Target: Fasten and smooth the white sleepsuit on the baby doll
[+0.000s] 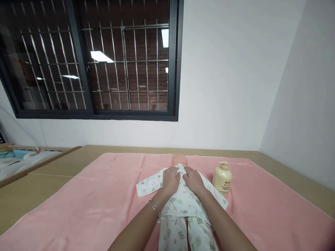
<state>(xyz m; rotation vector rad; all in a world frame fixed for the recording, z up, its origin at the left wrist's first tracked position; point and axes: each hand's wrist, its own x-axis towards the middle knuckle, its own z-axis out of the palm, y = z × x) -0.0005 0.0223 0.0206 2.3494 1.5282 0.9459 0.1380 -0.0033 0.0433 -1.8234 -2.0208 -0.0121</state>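
Nearest the camera: doll's legs in printed white pyjama trousers, running out of the bottom edge. Both forearms come in from below; a thin bangle sits on the left wrist.

Baby doll lies on its back mid-towel, head pointing away toward the wall, dressed in a white printed top with sleeves spread to either side.

Left hand lies palm-down on the doll's upper chest, fingers loosely together and flat, gripping nothing. Right hand just beside it, same pose, flat on the fabric near the collar. The two hands nearly touch at the neckline.

Cream pump bottle stands upright just right of the doll, near the sleeve.

All on a pink towel covering a tan table. Beyond: white wall, dark barred window.
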